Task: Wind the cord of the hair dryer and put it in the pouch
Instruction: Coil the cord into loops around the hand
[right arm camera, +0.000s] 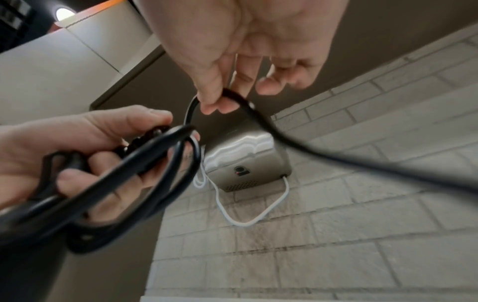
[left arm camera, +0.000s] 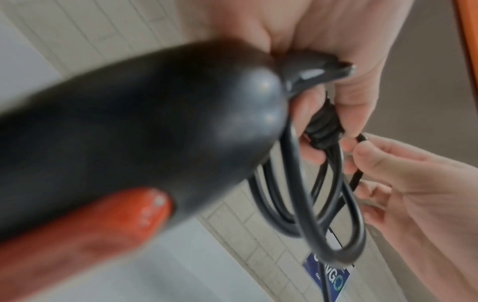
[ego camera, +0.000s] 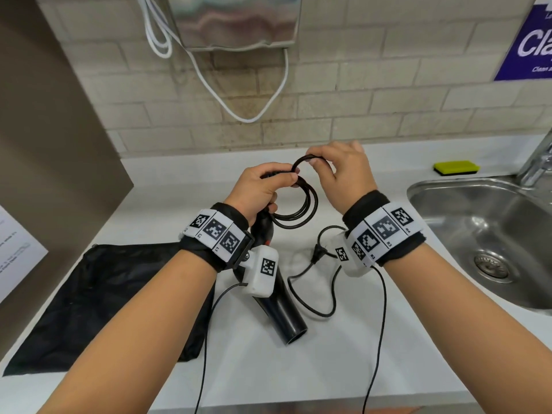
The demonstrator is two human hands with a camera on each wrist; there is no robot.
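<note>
The left hand (ego camera: 261, 186) sat in the middle of the frame and held the hair dryer (ego camera: 279, 297) by its handle, with the loops of cord (ego camera: 298, 209) pinched under its thumb. The dryer's long body pointed down toward the lower middle of the frame. The right hand (ego camera: 343, 171) was just to the right of the loops, pinching the next bit of cord between thumb and finger. It looked like the next loop had to go left, onto the pile. The loose cord and plug (ego camera: 318, 253) lay on the bench (ego camera: 388, 339) below. The black pouch (ego camera: 113, 297) lay flat at the lower left.
</note>
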